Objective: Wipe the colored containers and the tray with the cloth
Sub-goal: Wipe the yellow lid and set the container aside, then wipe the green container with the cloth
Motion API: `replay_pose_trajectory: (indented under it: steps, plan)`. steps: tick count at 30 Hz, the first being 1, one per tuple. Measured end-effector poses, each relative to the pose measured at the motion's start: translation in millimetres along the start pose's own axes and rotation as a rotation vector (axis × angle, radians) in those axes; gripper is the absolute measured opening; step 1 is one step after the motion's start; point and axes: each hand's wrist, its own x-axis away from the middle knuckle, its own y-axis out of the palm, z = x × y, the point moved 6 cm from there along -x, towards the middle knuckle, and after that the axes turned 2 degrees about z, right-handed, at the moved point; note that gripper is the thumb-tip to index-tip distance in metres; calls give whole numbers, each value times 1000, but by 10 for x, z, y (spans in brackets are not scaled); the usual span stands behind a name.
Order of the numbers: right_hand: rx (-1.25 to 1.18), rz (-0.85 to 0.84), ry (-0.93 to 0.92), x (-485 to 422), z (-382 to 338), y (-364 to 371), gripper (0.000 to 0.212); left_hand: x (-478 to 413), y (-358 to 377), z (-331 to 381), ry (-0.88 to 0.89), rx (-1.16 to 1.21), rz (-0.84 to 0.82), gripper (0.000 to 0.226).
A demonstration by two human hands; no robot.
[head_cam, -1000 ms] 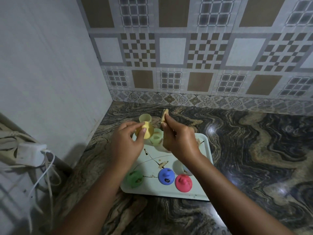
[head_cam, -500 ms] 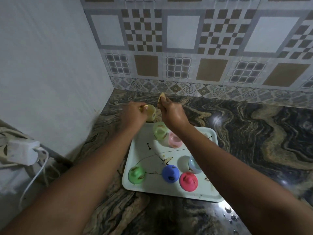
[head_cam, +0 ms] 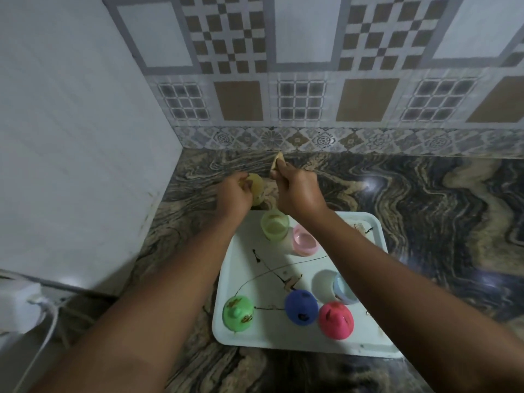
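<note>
Yellow container (head_cam: 257, 188) between left fingers (head_cam: 243, 181)

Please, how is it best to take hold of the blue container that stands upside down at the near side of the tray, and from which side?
Grip the blue container by its rounded sides, coming from above. It sits mouth-down as a dome, so there is no rim to hook. The pink container crowds its right, so place fingers front and back. Dark smears on it may be slippery.

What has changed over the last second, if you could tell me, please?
Both hands carried their loads away from the tray, toward the wall: the left hand with the yellow container, the right hand with the cloth. Nothing released; the tray and its containers stayed put.
</note>
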Motion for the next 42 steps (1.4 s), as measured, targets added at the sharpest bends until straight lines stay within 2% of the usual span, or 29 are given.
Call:
replay_pose_trajectory:
  steps: [5, 12, 16, 19, 21, 24, 26, 28, 31, 34, 42]
  plan:
    - [-14, 50, 10, 4, 6, -52, 31, -17, 66, 15, 39, -43, -49, 32]
    - [-15, 63, 53, 18, 23, -92, 30, -57, 120, 78, 141, -265, -120, 39]
    - [-14, 61, 77, 40, 9, -139, 30, -55, 131, 77, 139, -286, -140, 39]
    - [-37, 36, 134, 59, -3, -169, 32, -39, 73, 81, 149, -276, -132, 51]
    - [-72, 26, 165, 82, -53, -234, 33, -4, -52, 160, 229, -287, -27, 57]
    - [-129, 1, 268, 158, -69, -392, 37, 184, -284, 416, 480, -153, 110, 40]
    - [-171, 6, 324, 243, -78, -517, 41, 390, -367, 514, 579, -88, 57, 29]
    - [-225, -1, 364, 349, -96, -604, 49, 596, -345, 484, 616, -102, -69, 25]
    - [-269, -74, 418, 542, -107, -652, 62, 873, -213, 319, 631, -233, -233, 27]
    - [-271, -135, 435, 747, -100, -675, 60, 1059, -71, 157, 586, -318, -307, 34]
    - [-229, -208, 433, 1068, -69, -635, 47, 1081, 112, -43, 491, -359, -225, 23]
